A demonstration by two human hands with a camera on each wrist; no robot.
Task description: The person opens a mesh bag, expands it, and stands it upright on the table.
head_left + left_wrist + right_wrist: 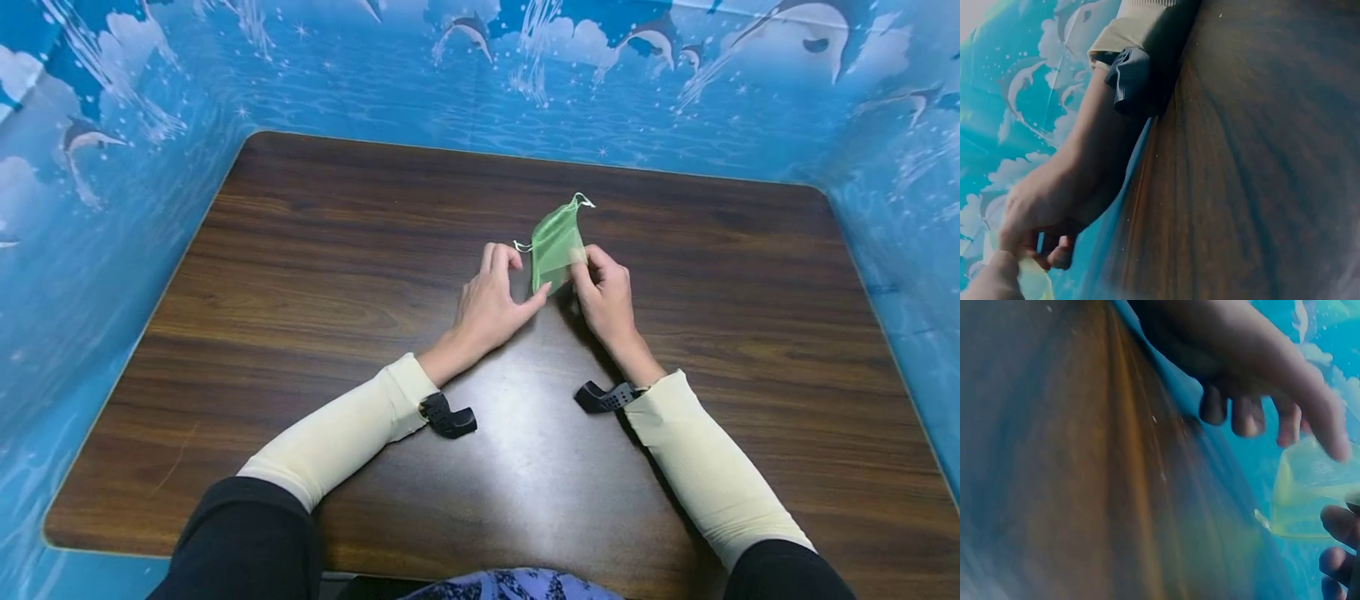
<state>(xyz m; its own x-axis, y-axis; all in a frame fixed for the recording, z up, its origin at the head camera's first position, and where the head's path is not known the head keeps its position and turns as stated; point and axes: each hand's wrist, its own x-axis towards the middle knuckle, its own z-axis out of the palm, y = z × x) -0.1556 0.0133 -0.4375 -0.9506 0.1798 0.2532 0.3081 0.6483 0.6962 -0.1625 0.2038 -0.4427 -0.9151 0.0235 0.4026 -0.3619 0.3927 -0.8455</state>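
A small sheer green drawstring pouch (557, 240) hangs tilted above the table in the head view, white cord loops at its upper corners. My right hand (606, 293) pinches its lower right side between thumb and fingers. My left hand (491, 298) is on the other side, thumb tip right at the pouch's bottom corner and fingers spread apart from the thumb. The right wrist view shows the translucent pouch (1300, 509) below the left hand (1260, 369). In the left wrist view the right hand (1047, 203) grips the pouch (1035, 281), partly cut off by the frame.
A dark wood-grain table (360, 275) lies beneath both hands. Blue dolphin-print sheeting (390, 92) surrounds it at the back and sides. Black wrist devices (450, 417) sit at both cuffs of the cream sleeves.
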